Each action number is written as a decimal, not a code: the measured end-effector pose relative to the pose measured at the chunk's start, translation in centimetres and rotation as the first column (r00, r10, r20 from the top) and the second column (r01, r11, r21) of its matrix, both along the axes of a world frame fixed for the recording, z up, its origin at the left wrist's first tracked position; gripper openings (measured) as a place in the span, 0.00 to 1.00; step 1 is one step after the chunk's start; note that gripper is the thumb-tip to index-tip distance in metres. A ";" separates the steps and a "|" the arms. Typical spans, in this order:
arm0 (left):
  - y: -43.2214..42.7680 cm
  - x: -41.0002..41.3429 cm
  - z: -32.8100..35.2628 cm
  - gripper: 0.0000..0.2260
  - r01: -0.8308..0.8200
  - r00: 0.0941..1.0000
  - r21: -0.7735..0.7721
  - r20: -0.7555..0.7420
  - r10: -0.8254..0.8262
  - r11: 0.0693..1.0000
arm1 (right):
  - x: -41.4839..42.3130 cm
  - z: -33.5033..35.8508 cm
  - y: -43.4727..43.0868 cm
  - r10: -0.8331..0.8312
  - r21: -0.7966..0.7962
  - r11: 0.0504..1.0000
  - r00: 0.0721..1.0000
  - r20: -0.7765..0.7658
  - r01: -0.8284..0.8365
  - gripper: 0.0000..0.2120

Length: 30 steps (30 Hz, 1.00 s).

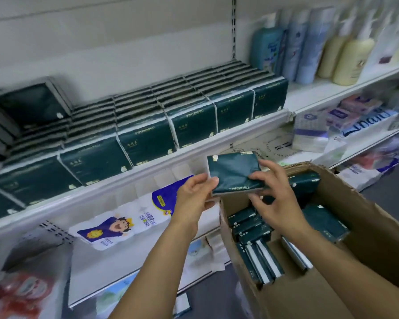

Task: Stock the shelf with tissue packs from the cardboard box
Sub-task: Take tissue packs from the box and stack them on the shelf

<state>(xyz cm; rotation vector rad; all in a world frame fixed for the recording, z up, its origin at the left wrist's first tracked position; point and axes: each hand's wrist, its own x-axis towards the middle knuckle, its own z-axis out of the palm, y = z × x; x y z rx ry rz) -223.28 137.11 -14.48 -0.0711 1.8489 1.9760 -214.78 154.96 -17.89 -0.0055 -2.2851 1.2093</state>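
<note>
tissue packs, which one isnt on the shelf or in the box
The dark green pack held between left hand and right hand; the rest sit on the shelf or in the cardboard box.

Place: a shop aisle with retail shelving.
Shelving: a white metal shelf point(217, 141) on a slotted upright point(233, 31), with more tiers below.
Stock: identical dark green tissue packs point(145, 139) faced in rows, several deep.
Neighbours: pump bottles point(348, 61) lined up alongside; wrapped toilet-roll multipacks point(124, 217) on the lower tier.
Restocking: 1 open cardboard box point(378, 238) holding more of the same packs.
</note>
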 end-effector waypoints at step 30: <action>-24.0 -12.6 20.0 0.14 -0.246 0.742 -0.201 -0.669 0.051 0.948 | -20.6 22.4 -19.7 0.523 -0.060 0.843 0.788 0.324 -0.535 0.08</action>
